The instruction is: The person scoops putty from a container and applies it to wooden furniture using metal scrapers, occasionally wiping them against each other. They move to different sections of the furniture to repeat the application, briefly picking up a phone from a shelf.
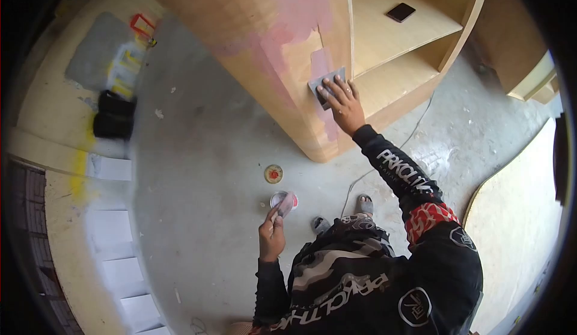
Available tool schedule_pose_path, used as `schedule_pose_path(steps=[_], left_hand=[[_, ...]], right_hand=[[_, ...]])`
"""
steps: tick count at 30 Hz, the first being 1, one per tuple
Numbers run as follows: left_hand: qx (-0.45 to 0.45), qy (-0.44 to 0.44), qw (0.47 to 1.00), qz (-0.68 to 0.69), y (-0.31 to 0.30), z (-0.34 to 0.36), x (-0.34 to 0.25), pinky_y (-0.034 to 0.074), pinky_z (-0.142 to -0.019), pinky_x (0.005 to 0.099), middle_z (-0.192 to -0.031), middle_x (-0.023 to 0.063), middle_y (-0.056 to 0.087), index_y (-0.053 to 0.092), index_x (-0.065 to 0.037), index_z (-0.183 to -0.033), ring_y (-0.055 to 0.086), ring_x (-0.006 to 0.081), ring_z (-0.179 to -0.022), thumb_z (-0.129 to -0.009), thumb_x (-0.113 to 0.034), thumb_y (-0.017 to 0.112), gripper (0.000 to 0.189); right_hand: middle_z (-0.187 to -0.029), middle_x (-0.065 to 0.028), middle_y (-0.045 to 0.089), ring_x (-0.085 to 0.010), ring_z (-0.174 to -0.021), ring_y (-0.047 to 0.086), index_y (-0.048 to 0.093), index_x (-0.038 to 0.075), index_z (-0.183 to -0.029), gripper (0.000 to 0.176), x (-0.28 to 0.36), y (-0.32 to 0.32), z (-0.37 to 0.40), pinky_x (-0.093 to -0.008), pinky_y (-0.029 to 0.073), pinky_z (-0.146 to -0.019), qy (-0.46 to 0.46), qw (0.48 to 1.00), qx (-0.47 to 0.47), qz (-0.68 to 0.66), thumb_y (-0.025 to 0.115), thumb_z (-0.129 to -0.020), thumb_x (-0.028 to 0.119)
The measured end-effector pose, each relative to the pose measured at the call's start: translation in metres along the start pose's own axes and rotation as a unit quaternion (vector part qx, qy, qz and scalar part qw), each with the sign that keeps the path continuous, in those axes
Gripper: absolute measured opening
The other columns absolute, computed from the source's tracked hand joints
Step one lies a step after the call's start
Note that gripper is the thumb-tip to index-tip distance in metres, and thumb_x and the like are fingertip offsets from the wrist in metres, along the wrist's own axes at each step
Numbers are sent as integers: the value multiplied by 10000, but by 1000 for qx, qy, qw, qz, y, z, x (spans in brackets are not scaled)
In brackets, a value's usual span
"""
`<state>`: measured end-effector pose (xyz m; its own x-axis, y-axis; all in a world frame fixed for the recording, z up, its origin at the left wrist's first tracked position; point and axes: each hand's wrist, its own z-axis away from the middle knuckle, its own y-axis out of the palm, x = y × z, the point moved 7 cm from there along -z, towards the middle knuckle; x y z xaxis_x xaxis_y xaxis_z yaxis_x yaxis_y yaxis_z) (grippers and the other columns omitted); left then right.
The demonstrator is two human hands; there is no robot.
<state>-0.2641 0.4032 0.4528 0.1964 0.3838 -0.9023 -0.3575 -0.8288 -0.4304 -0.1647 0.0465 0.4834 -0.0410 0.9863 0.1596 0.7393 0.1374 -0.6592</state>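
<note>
A light wooden cabinet stands in front of me, its rounded side smeared with pink putty. My right hand presses a flat grey putty spreader against this side, fingers spread over its face. Just above the spreader is a fresh pale pink strip. Lower down, my left hand grips a flat piece coated in pink putty; what the piece is I cannot tell. It overlaps an open white can on the floor. Beyond the can lies a round lid with a red centre.
A dark phone-like object rests on a cabinet shelf. A cable runs along the grey floor by my feet. Pale sheets and a black object are at the left. A curved wooden panel lies at right.
</note>
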Motion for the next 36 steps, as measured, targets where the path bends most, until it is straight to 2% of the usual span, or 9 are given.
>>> schedule_pose_path(steps=[4, 11, 18, 20, 22, 26, 29, 34, 36], left_hand=[[-107, -82, 892, 431, 19, -24, 10, 449, -973, 371, -1140, 87, 657, 567, -41, -1255, 616, 276, -1090, -969, -150, 498, 314], [104, -265, 652, 703, 78, -55, 17, 537, -860, 399, -1122, 93, 657, 597, -42, -1150, 649, 211, -1011, -929, -161, 520, 263], [20, -177, 747, 641, 47, -84, -79, 506, -924, 410, -1182, 112, 639, 562, -21, -1236, 629, 257, -1062, -921, -109, 513, 332], [11, 32, 883, 468, 27, -93, -103, 476, -972, 443, -1225, 167, 612, 543, -30, -1268, 601, 327, -1116, -939, -103, 491, 341], [-37, 257, 943, 206, 20, -82, -129, 450, -1003, 460, -1269, 234, 580, 531, -53, -1296, 564, 391, -1178, -969, -119, 459, 341], [-4, 507, 862, -34, 43, -68, -155, 364, -1053, 529, -1282, 208, 598, 555, -102, -1292, 524, 401, -1247, -918, -29, 472, 390], [-6, 464, 874, -143, 34, -70, -142, 363, -1056, 517, -1282, 191, 603, 599, -93, -1243, 537, 367, -1242, -904, 0, 483, 370], [-21, 309, 950, -46, 12, -59, -75, 399, -1039, 442, -1281, 162, 609, 567, -25, -1288, 538, 350, -1246, -979, -77, 450, 334], [-37, 262, 964, -35, 9, -49, -54, 452, -956, 405, -1276, 165, 611, 560, -24, -1299, 603, 309, -1118, -993, -110, 453, 336]], right_hand=[[-1384, -107, 520, -330, -1273, 489, 523, 152, -1354, 604, 1, -1, 38, -458, 371, -1067, 75, 979, 108, -156, 525, -786, -52], [-1303, -197, 552, -358, -1226, 538, 521, 74, -1337, 768, 103, -153, 54, -398, 431, -1029, 14, 872, 63, -485, 508, -635, -237], [-1229, -156, 612, -335, -1071, 621, 516, 66, -1344, 546, 86, -115, 109, -406, 493, -957, 36, 877, 274, -393, 490, -816, -70], [-1182, -141, 634, -293, -1040, 638, 522, 42, -1316, 458, 70, -86, 146, -409, 502, -944, 325, 702, 236, -588, 484, -868, -47], [-1144, -129, 647, -228, -1044, 644, 533, 6, -1252, 305, 73, -91, 148, -406, 511, -938, 566, 383, 144, -715, 466, -958, 51], [-1186, -119, 638, -230, -1061, 644, 514, 17, -1256, 327, 109, -117, 95, -405, 498, -982, 471, 60, 114, -873, 488, -960, 154], [-1202, -124, 631, -234, -1104, 624, 507, 20, -1267, 335, 84, -110, 72, -411, 485, -1000, 491, 79, 40, -867, 483, -958, 146], [-1228, -128, 590, -226, -1145, 570, 506, 38, -1323, 397, 29, -155, -47, -329, 451, -968, 156, 889, -25, -430, 491, -931, -24], [-1270, -121, 574, -276, -1199, 543, 531, 76, -1317, 460, 22, -149, -79, -374, 428, -1008, 46, 967, -59, -242, 516, -872, -43]])
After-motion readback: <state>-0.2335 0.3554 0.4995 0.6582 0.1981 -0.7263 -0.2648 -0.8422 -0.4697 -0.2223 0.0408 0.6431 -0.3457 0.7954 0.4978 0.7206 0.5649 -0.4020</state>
